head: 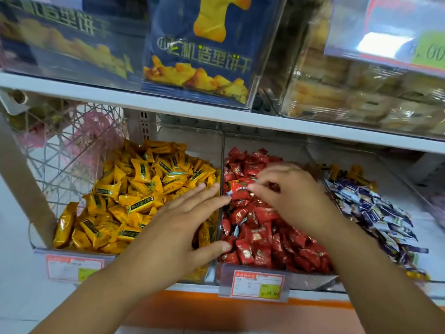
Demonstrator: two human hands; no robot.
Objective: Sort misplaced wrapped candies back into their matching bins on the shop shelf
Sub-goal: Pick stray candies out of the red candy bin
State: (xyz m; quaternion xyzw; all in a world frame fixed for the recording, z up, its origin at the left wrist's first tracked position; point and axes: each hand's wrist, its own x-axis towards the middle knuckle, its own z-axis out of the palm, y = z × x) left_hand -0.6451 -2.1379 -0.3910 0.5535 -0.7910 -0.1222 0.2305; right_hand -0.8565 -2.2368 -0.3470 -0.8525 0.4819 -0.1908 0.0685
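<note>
While your left hand (183, 225) lies flat, fingers straight and spread and holding nothing, its fingertips cross the clear plastic divider (220, 153) and its thumb tip touches the heap of red foil-wrapped candies (260, 237). Under that palm and to its left sits the bin of yellow foil-wrapped candies (134, 194) with dark green labels; their print is too small to read.

Your right hand (293, 196) hovers over the back of the red heap with fingers curled. Motion blur hides the fingertips, so you cannot tell whether they pinch a candy. Just beyond those fingertips lies a red-and-orange wrapper with a white-blue edge (237, 189). To the right of that hand are purple-and-white wrapped candies (375, 208), with a few stray yellow wrappers (354, 172) at their back.

Below your right wrist an orange-framed price tag (256, 284) shows a figure starting "24" on its green patch. Above both hands, a blue snack bag (202, 51) reads "机造型饼干", and a green tag (428, 51) ends in ".00".
</note>
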